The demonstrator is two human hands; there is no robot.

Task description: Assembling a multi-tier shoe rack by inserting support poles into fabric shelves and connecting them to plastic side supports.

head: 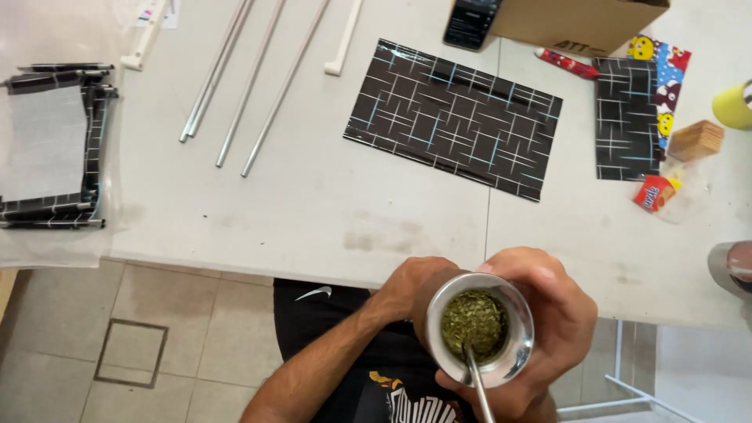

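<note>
Two bare hands meet close under our chin, below the near edge of a white table [313, 211]. Our right hand [560, 321] wraps a round metal cup [479, 329], its fingers curled snugly around the far and right side of the rim. Our left hand [407, 290] presses against the cup's left side, fingers bent and partly hidden behind it, so we cannot tell how firmly it grips. Inside the cup lies a bed of chopped green herb [474, 323], and a metal straw [478, 388] rises out of it toward us at the near rim.

We hold the cup above our lap, over a black shirt, clear of the tabletop.

On the table, well beyond the hands, a long black sheet with a pale line pattern [453, 117] lies flat and slanted. To its right rests a smaller black patterned sheet [625, 117], with a bright cartoon-printed strip [670, 70] at its far right edge. A red marker [565, 63] lies between the two sheets, near a cardboard box [580, 23] and a dark phone [471, 22]. Farther right we see a wooden block [695, 139], a small red packet [655, 192] and a yellow cylinder [732, 106] at the picture's edge.

Four thin metal rods [251, 86] lie at the table's far left, beside a stack of black folded pieces [55, 145].
</note>
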